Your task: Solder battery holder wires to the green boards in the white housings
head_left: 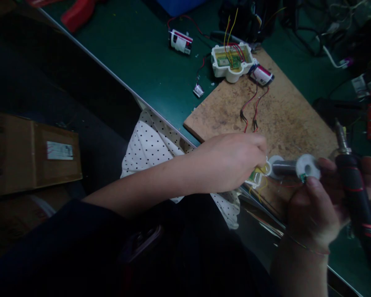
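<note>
My left hand reaches across over the near edge of the wooden board, fingers pinched together at the end of a solder spool; what they pinch is too small to make out. Beneath that hand a small white part with yellow wires shows. My right hand is closed around the spool's white flange and also grips a black soldering iron, its metal tip pointing up and away.
A white plastic housing with a circuit board and yellow and red wires sits at the board's far corner, next to two small red-white cylinders. Red and black wire ends lie on the board. Cardboard boxes stand at left.
</note>
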Demonstrator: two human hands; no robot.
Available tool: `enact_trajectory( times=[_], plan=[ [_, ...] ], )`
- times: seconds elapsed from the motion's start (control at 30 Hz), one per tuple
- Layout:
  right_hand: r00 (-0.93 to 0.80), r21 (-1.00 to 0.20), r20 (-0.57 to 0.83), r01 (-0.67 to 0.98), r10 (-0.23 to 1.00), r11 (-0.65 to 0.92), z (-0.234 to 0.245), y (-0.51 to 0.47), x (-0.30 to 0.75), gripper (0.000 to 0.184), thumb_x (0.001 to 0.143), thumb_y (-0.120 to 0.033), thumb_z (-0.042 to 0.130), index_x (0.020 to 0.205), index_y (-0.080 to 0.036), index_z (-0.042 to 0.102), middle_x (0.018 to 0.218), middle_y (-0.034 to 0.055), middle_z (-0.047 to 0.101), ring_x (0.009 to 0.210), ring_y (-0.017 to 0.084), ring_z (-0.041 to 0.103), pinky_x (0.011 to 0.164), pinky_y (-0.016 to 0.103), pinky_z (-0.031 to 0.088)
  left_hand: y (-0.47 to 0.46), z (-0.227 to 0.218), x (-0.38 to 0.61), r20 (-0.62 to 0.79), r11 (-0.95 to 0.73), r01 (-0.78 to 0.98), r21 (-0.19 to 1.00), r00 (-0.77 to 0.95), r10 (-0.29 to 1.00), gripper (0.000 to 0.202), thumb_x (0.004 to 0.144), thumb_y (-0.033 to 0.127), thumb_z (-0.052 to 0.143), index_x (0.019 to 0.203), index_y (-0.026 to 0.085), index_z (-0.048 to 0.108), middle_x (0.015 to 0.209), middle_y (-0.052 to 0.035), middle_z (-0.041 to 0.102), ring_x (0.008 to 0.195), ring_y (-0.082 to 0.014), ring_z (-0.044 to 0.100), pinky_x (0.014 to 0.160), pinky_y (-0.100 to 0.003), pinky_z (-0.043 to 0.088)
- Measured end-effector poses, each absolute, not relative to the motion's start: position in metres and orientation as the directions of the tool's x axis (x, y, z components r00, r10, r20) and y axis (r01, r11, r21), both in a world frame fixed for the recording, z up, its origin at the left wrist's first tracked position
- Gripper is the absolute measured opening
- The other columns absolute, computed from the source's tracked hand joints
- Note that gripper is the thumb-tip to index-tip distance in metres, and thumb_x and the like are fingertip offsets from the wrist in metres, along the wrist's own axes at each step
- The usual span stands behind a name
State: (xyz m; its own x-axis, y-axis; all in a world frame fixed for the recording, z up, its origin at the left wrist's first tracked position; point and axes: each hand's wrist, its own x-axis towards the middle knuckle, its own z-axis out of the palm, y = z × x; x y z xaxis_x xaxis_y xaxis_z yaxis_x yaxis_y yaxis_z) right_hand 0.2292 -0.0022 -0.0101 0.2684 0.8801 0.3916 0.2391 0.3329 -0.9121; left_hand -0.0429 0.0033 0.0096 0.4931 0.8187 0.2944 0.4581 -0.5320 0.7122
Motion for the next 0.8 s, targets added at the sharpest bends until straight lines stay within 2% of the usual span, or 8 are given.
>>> enact_trajectory(
  times=[0.13, 0.3, 0.4, 0.57, 0.7, 0.8],
  plan=[
    [0.240, -0.906, 0.414, 0.201, 0.878, 0.372, -0.012, -0.001, 0.230, 0.086, 0.043, -0.020, 0.090, 0.125, -0.040, 0.074, 0.118, -0.0009, 0.066, 0.110, 0.023, 0.067, 0.115, 0.048, 0.047, 0.005, 0.006, -0.045, 0.303, -0.541, 0.365, 0.758, 0.538, 0.786, 0.024, 0.097, 0.009, 0.057, 0.103, 0.021, 0.078, 0.122, -0.0045, 0.072, 0.109, -0.0214, 0.071, 0.098, -0.036, 0.055],
    [0.249, -0.905, 0.412, 0.228, 0.877, 0.360, -0.011, 0.000, 0.230, 0.084, 0.045, -0.021, 0.090, 0.125, -0.042, 0.074, 0.122, -0.0016, 0.065, 0.109, 0.023, 0.067, 0.115, 0.049, 0.047, 0.006, 0.004, -0.050, 0.316, -0.545, 0.299, 0.783, 0.563, 0.763, 0.024, 0.098, 0.010, 0.060, 0.098, 0.026, 0.078, 0.124, -0.0009, 0.073, 0.110, -0.0194, 0.071, 0.096, -0.033, 0.054],
    [0.236, -0.902, 0.417, 0.229, 0.878, 0.367, -0.010, -0.001, 0.228, 0.084, 0.045, -0.019, 0.089, 0.124, -0.044, 0.074, 0.118, -0.0024, 0.067, 0.107, 0.022, 0.067, 0.116, 0.050, 0.047, 0.007, 0.005, -0.053, 0.364, -0.578, 0.266, 0.771, 0.561, 0.744, 0.021, 0.100, 0.013, 0.062, 0.103, 0.025, 0.078, 0.122, -0.0011, 0.074, 0.109, -0.0190, 0.072, 0.093, -0.031, 0.054],
    [0.231, -0.920, 0.386, 0.173, 0.893, 0.352, -0.006, -0.007, 0.221, 0.082, 0.052, -0.013, 0.084, 0.130, -0.037, 0.070, 0.114, -0.0016, 0.071, 0.110, 0.019, 0.067, 0.122, 0.049, 0.043, 0.015, 0.013, -0.060, 0.463, -0.723, 0.233, 0.651, 0.633, 0.621, 0.019, 0.104, 0.022, 0.062, 0.116, 0.025, 0.076, 0.118, -0.0020, 0.075, 0.106, -0.0186, 0.071, 0.078, -0.030, 0.050],
    [0.224, -0.928, 0.367, 0.161, 0.903, 0.337, -0.003, -0.011, 0.218, 0.084, 0.055, -0.010, 0.083, 0.134, -0.034, 0.067, 0.115, -0.0009, 0.073, 0.111, 0.017, 0.068, 0.123, 0.048, 0.041, 0.019, 0.021, -0.059, 0.398, -0.794, 0.298, 0.530, 0.739, 0.543, 0.017, 0.102, 0.023, 0.063, 0.110, 0.028, 0.077, 0.110, -0.0002, 0.075, 0.095, -0.0186, 0.070, 0.059, -0.033, 0.037],
    [0.211, -0.924, 0.376, 0.159, 0.902, 0.348, -0.004, -0.010, 0.219, 0.083, 0.056, -0.010, 0.084, 0.134, -0.034, 0.067, 0.114, -0.0003, 0.073, 0.111, 0.017, 0.068, 0.122, 0.047, 0.042, 0.018, 0.022, -0.053, 0.358, -0.807, 0.336, 0.485, 0.766, 0.534, 0.019, 0.101, 0.021, 0.062, 0.106, 0.030, 0.078, 0.104, -0.0002, 0.075, 0.085, -0.0189, 0.070, 0.054, -0.036, 0.029]
  ],
)
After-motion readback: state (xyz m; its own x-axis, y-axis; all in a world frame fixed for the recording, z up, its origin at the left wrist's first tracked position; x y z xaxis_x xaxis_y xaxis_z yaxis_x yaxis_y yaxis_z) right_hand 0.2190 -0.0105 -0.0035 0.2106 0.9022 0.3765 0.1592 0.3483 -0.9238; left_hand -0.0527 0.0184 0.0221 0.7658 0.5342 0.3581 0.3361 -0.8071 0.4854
